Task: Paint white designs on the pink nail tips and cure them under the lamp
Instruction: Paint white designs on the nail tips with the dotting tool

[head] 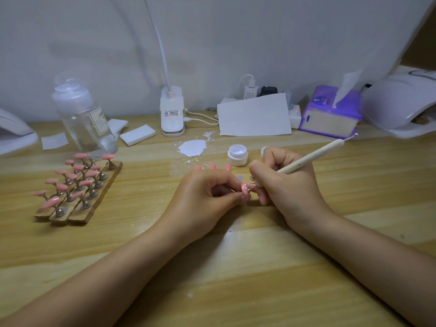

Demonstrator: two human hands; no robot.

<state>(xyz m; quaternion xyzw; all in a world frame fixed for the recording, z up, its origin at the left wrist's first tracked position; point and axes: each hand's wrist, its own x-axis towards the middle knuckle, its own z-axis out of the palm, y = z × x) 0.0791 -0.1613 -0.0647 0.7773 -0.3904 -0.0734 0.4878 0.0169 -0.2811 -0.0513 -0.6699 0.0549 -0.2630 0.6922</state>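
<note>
Here, mid-frame, the left hand (207, 197) is pinching a pink nail tip (245, 188) steady while the right hand (290, 185) is gripping the dotting pen (306, 159), dabbing white dots.

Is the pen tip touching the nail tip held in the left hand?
Touching. The head view shows the pen tip meeting the nail tip edge, no gap.

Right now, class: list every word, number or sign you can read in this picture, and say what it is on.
Bottle label: begins "JM"; the rest is too blurred to read.
Lamp base sticker: print too small to read.
Charger: print too small to read.
Tissue pack: logo and blue mark blurred, unreadable.
Nothing else carries text.
</note>
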